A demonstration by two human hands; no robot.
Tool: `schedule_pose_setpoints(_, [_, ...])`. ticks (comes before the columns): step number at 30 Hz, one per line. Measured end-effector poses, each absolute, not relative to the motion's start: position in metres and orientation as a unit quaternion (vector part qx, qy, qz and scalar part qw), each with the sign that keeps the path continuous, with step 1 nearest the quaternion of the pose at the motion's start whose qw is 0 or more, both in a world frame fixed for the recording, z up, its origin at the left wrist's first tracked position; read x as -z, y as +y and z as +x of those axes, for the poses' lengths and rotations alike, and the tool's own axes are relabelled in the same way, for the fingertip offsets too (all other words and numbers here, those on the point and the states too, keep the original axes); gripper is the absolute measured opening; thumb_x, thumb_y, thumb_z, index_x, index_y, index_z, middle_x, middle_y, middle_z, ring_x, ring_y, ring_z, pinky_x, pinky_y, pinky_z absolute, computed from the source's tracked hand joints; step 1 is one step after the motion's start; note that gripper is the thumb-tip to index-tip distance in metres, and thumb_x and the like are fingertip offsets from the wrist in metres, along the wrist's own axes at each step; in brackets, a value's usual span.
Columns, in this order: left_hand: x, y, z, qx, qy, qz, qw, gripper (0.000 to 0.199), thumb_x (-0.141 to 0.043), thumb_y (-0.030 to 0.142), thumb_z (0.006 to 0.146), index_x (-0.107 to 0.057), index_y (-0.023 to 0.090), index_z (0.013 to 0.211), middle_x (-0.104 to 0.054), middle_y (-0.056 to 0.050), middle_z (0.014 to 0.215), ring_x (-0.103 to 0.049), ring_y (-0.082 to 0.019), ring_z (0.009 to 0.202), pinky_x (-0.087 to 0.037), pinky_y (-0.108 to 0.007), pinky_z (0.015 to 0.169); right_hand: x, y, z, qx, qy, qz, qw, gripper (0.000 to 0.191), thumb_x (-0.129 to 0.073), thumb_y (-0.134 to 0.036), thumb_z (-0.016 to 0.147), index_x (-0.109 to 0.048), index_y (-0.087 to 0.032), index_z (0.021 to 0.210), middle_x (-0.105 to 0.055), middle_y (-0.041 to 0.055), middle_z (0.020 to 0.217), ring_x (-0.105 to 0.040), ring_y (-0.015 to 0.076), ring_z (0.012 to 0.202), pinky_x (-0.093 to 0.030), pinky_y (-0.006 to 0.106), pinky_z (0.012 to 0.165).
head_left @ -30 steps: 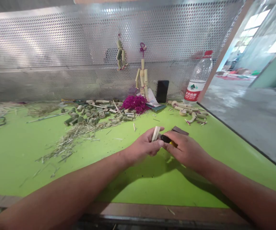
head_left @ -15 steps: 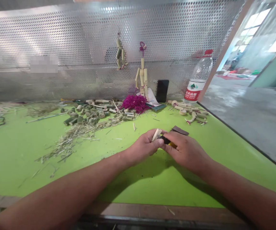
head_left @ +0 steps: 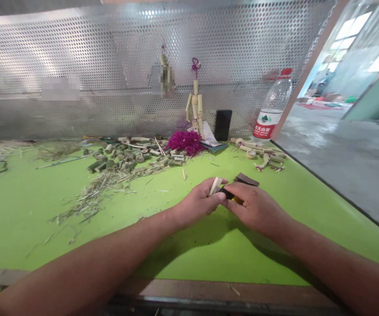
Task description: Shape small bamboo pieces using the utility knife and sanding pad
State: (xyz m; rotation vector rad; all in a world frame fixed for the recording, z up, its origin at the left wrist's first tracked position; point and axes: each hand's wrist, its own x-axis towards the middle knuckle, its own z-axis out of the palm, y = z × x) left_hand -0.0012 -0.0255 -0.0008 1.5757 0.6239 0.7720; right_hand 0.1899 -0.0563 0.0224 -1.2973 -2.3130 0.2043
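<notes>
My left hand [head_left: 202, 197] is closed around a short pale bamboo piece [head_left: 215, 186], which sticks up between thumb and fingers. Right against it, my right hand [head_left: 253, 208] grips a black and yellow handled tool [head_left: 227, 193]. Most of that tool is hidden in my fingers, so its kind does not show. The left thumb touches the tool's black end, close to the bamboo. Just behind my right hand lies a dark brown flat piece [head_left: 247, 179] on the green table top [head_left: 189, 259].
Cut bamboo pieces [head_left: 123, 159] and shavings [head_left: 93, 197] lie to the left. Behind are purple cord [head_left: 186, 142], a jointed bamboo figure [head_left: 195, 103], a phone [head_left: 223, 125] and a plastic bottle [head_left: 268, 114]. Bamboo parts [head_left: 263, 153] lie at right, before a perforated metal panel [head_left: 110, 66].
The bamboo piece and the tool have shifted very slightly between my hands. Both hands keep nearly the same place and grip.
</notes>
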Motion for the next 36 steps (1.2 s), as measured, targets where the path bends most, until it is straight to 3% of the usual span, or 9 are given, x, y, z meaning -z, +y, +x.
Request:
schedule_pose_setpoints(6, [-0.0031,-0.0264,-0.0003,-0.343,0.285,0.688,0.572,0.043,-0.057,0.051,0.09,-0.057,0.014,0.111,-0.054,0.0,0.078,-0.035,-0.006,0.057,-0.03,-0.019,0.053,-0.0214,-0.0583,0.1875,-0.061,-0.837,-0.484,0.248,0.032,-0.048,-0.044,0.097,-0.065,-0.019,0.105,-0.069,0.0077,0.091,-0.058,0.0188,0.073,-0.036,0.027,0.059])
schedule_pose_setpoints(12, [-0.0044,-0.028,-0.0008,-0.33,0.287,0.69,0.577,0.044,-0.054,0.053,0.091,-0.058,0.014,0.111,-0.049,0.001,0.074,-0.034,-0.006,0.056,-0.029,-0.019,0.051,-0.0211,-0.0576,0.1869,-0.073,-0.827,-0.492,0.262,0.03,-0.052,-0.041,0.096,-0.066,-0.02,0.112,-0.071,0.0083,0.095,-0.061,0.0199,0.077,-0.038,0.028,0.062])
schedule_pose_setpoints(23, [-0.0023,-0.0296,0.0021,-0.347,0.305,0.69,0.557,0.045,-0.057,0.046,0.091,-0.052,0.015,0.122,-0.053,-0.001,0.084,-0.044,-0.01,0.069,-0.038,-0.024,0.064,-0.0225,-0.0552,0.1891,-0.099,-0.841,-0.468,0.251,0.029,-0.05,-0.042,0.096,-0.066,-0.018,0.097,-0.069,0.0068,0.086,-0.059,0.0183,0.073,-0.037,0.027,0.06])
schedule_pose_setpoints(36, [-0.003,-0.0288,0.0029,-0.366,0.306,0.688,0.546,0.035,-0.058,0.045,0.09,-0.059,0.014,0.107,-0.056,-0.001,0.083,-0.046,-0.011,0.071,-0.036,-0.023,0.064,-0.0204,-0.0576,0.1866,-0.07,-0.83,-0.49,0.256,0.029,-0.05,-0.042,0.096,-0.066,-0.019,0.107,-0.069,0.008,0.091,-0.059,0.0187,0.074,-0.036,0.027,0.059])
